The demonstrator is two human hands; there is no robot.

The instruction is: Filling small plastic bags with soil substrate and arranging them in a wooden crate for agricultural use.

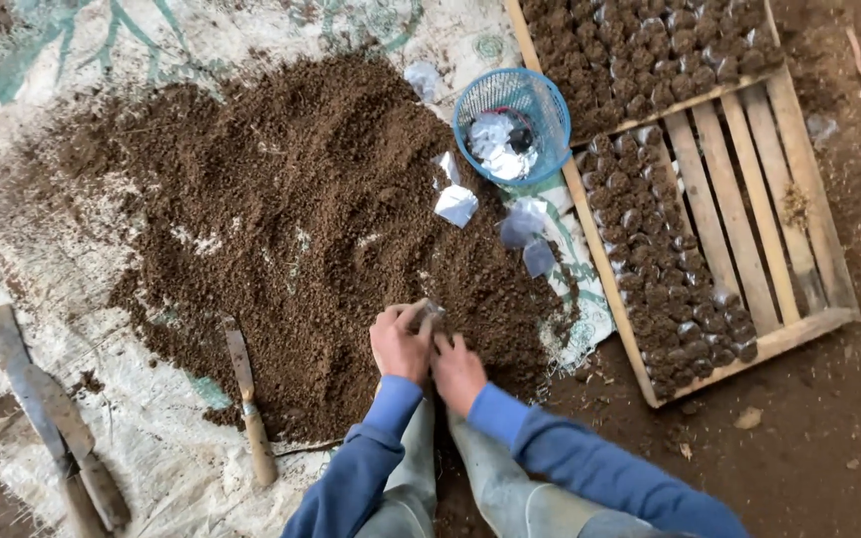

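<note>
My left hand [400, 342] and my right hand [457, 371] are close together at the near edge of a wide heap of dark brown soil [301, 209]. A small clear plastic bag [429, 316] partly filled with soil sits between them. The left hand's fingers curl around the bag's top. The right hand presses against the bag and soil from the right, fingers bent. Both sleeves are blue. Several empty clear bags [456, 204] lie on the soil further away.
A blue mesh basket [511, 125] with crumpled bags stands past the heap. A wooden pallet [749, 209] on the right carries rows of soil-filled bags [662, 269]. A wooden-handled knife [248, 399] and two rusty blades [47, 418] lie on the woven sheet at left.
</note>
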